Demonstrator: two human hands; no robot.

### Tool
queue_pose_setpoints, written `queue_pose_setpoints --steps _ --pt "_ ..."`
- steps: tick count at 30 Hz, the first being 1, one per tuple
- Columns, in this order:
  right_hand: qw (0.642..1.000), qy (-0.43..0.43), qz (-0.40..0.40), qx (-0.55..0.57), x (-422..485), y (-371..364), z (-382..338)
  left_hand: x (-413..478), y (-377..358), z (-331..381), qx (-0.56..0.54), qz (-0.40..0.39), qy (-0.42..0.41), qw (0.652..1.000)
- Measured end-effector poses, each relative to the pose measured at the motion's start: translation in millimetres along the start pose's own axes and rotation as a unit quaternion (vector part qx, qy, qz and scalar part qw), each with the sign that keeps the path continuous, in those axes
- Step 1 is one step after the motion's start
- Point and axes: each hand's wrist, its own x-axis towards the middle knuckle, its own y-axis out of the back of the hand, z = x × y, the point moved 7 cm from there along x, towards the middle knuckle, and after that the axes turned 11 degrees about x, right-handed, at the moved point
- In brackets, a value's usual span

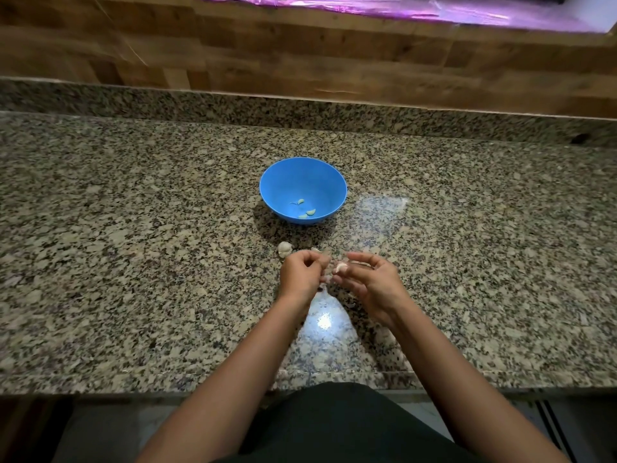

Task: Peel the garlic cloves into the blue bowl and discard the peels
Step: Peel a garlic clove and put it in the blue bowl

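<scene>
A blue bowl (303, 175) stands on the granite counter (133, 262) in the middle, with a few peeled garlic cloves (307, 212) on its bottom. Just in front of it, my two hands meet above the counter. My right hand (370, 282) pinches a pale garlic clove (340, 268) between thumb and fingertips. My left hand (300, 274) is curled, its fingertips at the same clove and at a bit of peel below it. A piece of a garlic head (284, 248) lies on the counter beside my left hand.
A wooden wall (300, 61) rises behind the counter's raised granite back edge. A pink-lit strip (400, 10) runs along the top. The counter's front edge (167, 385) is close to my body. Bright light reflections lie on the stone between my wrists.
</scene>
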Motion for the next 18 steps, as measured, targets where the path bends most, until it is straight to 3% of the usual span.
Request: queue_pose_setpoints --steps 3,6,11,18 --pt "0.999 0.011 0.005 -0.044 2.5 5.7 -4.7 -2.2 3.7 2.1 0.171 -0.008 -0.050 0.984" --pt "0.996 0.025 0.003 -0.084 3.9 9.2 -7.4 -6.9 -0.1 6.6 0.224 -0.030 -0.089 0.970" --pt "0.990 0.065 -0.013 -0.124 3.0 7.9 -11.1 -8.7 -2.7 14.4 0.104 -0.047 -0.104 0.988" --pt "0.971 0.128 -0.024 -0.201 2.6 1.5 -12.8 -5.8 -8.1 8.5 0.000 -0.071 -0.050 0.996"
